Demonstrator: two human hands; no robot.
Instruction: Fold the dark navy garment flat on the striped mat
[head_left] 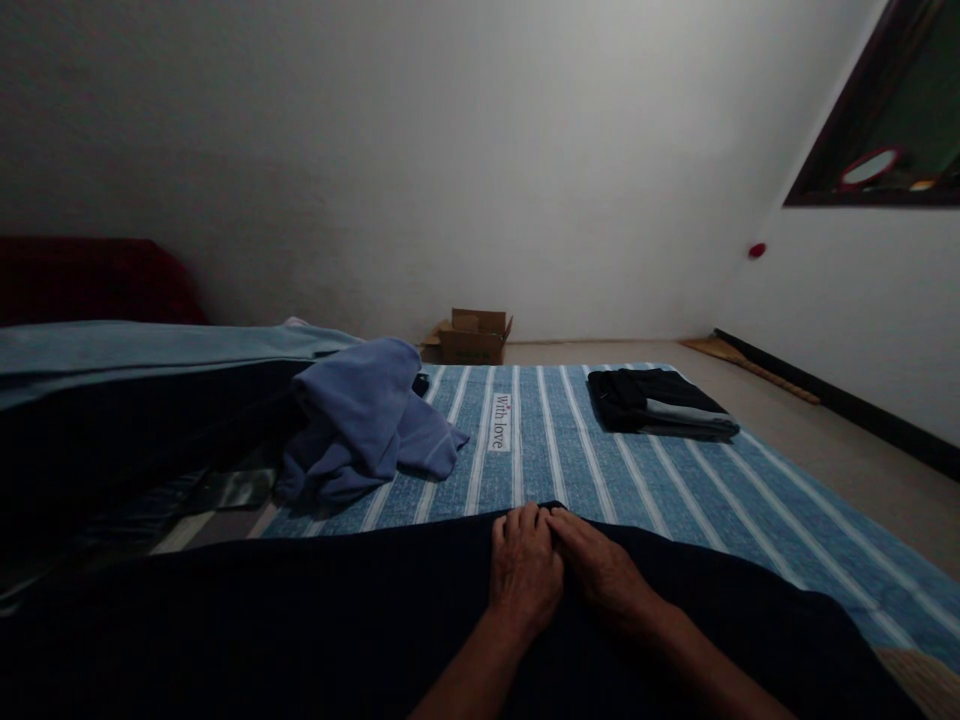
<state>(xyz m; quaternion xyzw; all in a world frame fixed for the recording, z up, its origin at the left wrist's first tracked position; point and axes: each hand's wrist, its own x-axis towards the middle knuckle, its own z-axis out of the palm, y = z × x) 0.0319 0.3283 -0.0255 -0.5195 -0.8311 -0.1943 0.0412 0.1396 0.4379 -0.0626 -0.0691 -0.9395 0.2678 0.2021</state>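
Note:
A large dark navy piece of clothing point(322, 620) is spread across the near side of the bed; its exact kind is hard to make out in the dim light. At its far edge, my left hand point(526, 565) has its fingers curled down over the cloth. Right beside it, my right hand point(596, 560) pinches the same edge, its fingertips touching the left hand. A crumpled blue-purple garment point(352, 420) lies beyond, to the left. Farther off on the right sits a folded stack of black and grey clothes point(660, 402).
The bed has a blue-and-white striped sheet point(600, 480) with a "With love" label point(499, 423). More clothes, light blue on top point(172, 345), are heaped at left. An open cardboard box point(474, 338) stands behind the bed, near the wall. A dark-framed opening point(885, 110) is at upper right.

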